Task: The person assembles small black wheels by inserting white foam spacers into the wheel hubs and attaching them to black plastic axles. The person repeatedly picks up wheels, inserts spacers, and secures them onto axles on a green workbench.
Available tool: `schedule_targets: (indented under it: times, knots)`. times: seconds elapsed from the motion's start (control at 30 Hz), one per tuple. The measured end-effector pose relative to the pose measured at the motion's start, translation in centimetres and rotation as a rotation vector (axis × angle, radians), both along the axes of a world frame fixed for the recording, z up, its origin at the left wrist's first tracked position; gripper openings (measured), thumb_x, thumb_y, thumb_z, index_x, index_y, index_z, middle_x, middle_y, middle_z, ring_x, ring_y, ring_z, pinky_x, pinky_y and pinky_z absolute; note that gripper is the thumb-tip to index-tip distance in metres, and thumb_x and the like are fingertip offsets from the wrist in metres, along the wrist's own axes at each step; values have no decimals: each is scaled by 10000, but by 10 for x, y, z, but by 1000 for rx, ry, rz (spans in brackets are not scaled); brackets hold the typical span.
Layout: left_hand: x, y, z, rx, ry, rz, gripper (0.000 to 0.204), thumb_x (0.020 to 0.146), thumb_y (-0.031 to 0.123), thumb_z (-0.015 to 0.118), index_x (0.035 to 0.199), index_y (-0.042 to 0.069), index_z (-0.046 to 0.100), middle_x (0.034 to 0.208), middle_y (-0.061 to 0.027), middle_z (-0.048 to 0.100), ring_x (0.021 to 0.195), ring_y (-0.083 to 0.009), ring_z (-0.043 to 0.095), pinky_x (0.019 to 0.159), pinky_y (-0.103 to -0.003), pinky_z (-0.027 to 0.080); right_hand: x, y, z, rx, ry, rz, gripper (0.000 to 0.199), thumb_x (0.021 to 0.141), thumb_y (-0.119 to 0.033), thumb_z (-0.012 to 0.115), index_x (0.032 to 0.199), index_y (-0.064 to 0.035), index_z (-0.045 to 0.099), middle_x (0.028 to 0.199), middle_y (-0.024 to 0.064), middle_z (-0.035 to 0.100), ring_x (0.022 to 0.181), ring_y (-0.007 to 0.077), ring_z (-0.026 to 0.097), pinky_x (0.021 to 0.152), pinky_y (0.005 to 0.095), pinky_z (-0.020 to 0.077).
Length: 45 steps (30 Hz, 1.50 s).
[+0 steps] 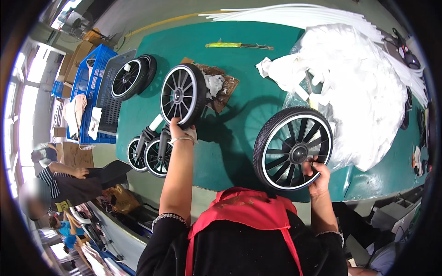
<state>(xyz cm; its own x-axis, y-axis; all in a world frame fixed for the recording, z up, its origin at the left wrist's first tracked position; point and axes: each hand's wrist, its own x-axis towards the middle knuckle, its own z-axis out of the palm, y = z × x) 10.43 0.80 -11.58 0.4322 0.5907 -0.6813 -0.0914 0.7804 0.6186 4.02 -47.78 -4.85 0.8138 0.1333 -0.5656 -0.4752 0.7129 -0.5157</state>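
My left hand (pixel 182 131) is closed round the lower edge of a black spoked wheel (pixel 188 90), held upright above the green table. In my right hand (pixel 317 177) is a larger-looking wheel (pixel 271 152) with a treaded tyre and white rim line; my fingers reach in between its spokes. Below the left wheel, a pair of small caster wheels on dark forks (pixel 159 149) sits at the table's near left edge. Beyond the left wheel lies a piece of cardboard (pixel 229 95) smeared with white grease.
Two more wheels (pixel 127 79) rest at the table's left, beside a blue crate (pixel 84 83). A yellow-handled knife (pixel 230 45) lies far back. White plastic bags (pixel 354 96) and long white tubes (pixel 294 13) cover the right and far side. Another person (pixel 60 177) is at left.
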Motion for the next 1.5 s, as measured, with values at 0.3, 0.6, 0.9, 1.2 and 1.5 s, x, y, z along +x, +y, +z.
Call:
schedule_targets:
  times: [0.3,0.6,0.9,1.2,1.5]
  knots:
    - [6,9,10,13,97,-88,188,748,219,603,868,76,578,825,-83,641,731,-249,611,607,-372,458,29,31,2,-21,61,75,212,775,-68,609,985,-64,581,895,159,631,611,168,603,638,350,538]
    - [-55,2,90,-582,-556,-281,304,828,165,690,1020,3,519,811,-15,583,721,-148,571,665,-246,489,7,45,22,-129,1,133,227,745,-73,602,965,-53,551,889,184,618,594,180,582,602,350,542]
    - [-94,-8,101,-735,-676,-340,361,801,257,709,1009,24,528,810,-12,582,735,-175,573,709,-264,460,-16,64,32,-5,-33,146,194,730,-133,609,918,-95,580,814,137,633,553,140,548,595,311,491]
    - [-110,-45,101,-773,-527,-420,413,835,374,645,1009,16,534,805,-14,584,720,-172,554,680,-280,435,21,114,49,456,39,173,228,783,-229,576,936,-70,635,610,-58,528,470,39,442,479,188,424]
    - [-118,-80,109,-778,-480,-437,433,857,392,598,1051,7,567,847,-61,626,738,-207,589,666,-327,455,51,137,50,517,152,194,222,787,-233,566,934,-83,637,558,-51,455,483,65,432,485,210,415]
